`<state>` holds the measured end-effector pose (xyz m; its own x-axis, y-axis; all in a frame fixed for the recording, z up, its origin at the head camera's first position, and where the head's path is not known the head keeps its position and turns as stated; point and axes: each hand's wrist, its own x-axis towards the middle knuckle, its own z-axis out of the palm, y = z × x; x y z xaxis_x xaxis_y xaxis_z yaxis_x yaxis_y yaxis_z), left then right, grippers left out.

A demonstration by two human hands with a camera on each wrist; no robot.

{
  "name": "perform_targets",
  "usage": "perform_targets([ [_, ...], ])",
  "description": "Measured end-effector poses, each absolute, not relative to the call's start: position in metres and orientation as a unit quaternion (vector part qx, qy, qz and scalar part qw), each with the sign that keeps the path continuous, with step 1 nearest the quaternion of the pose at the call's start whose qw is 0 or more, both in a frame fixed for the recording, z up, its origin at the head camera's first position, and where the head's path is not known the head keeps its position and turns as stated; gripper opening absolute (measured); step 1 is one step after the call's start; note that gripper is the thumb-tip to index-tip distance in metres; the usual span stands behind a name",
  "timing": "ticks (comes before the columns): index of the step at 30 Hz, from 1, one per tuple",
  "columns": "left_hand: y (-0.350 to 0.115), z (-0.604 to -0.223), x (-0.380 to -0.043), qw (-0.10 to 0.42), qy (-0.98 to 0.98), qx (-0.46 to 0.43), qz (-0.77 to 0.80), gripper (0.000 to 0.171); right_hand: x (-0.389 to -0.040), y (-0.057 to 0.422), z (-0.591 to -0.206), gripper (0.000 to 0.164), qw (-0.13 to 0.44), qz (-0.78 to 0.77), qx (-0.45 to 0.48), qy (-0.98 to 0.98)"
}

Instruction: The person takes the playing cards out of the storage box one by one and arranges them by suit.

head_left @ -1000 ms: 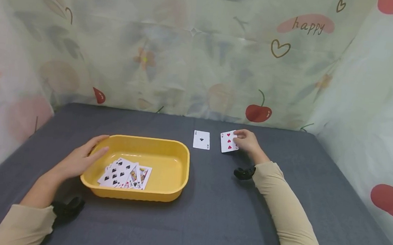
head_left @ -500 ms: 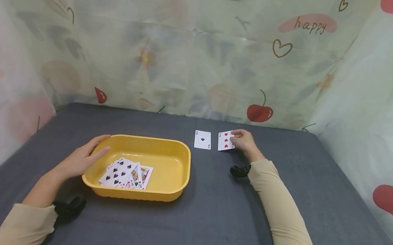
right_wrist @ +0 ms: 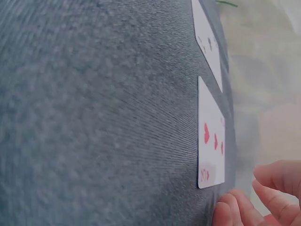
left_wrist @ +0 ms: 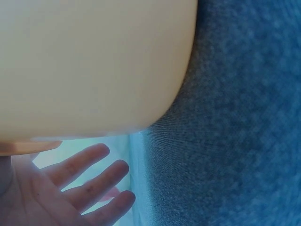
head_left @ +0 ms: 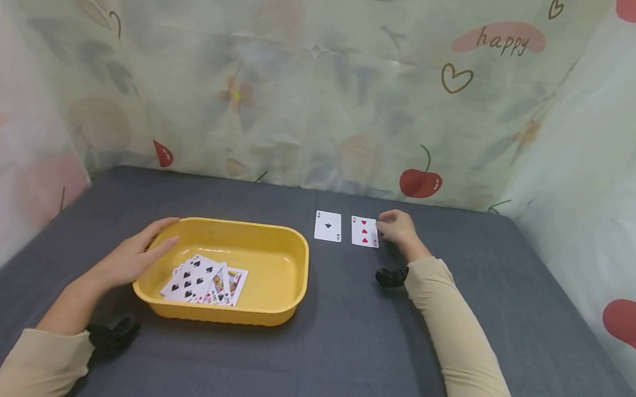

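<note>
In the head view, my left hand (head_left: pixel 125 261) rests at the left rim of a yellow plastic tray (head_left: pixel 279 271), thumb over the inside. The left wrist view shows its fingers straight and spread beside the tray's outer wall (left_wrist: pixel 94 66). My right hand (head_left: pixel 400 230) is just right of a three of hearts (head_left: pixel 364 232), which lies face up on the table. In the right wrist view, the loosely bent fingers (right_wrist: pixel 280 176) are apart from that three of hearts (right_wrist: pixel 211 141). An ace of clubs (head_left: pixel 328 226) lies to its left.
Several face-up playing cards lie overlapping in the tray's left part, a spade card (head_left: pixel 192 281) on top. Dark grey cloth (head_left: pixel 337 354) covers the table. A printed curtain (head_left: pixel 305 95) stands behind and at both sides.
My right hand has brought the three of hearts left, beside the ace of clubs, laid it flat and let go of it. The left hand has stayed at the tray.
</note>
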<state>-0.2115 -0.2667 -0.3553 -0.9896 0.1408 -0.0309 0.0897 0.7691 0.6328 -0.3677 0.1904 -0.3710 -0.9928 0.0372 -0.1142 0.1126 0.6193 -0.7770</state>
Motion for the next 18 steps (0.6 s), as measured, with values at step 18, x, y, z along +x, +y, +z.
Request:
perform_targets([
  [18, -0.266, -0.355, -0.212, 0.039, 0.941, 0.061, 0.332, 0.068, -0.33, 0.135, -0.316, 0.039, 0.095, -0.479, -0.13, 0.863],
])
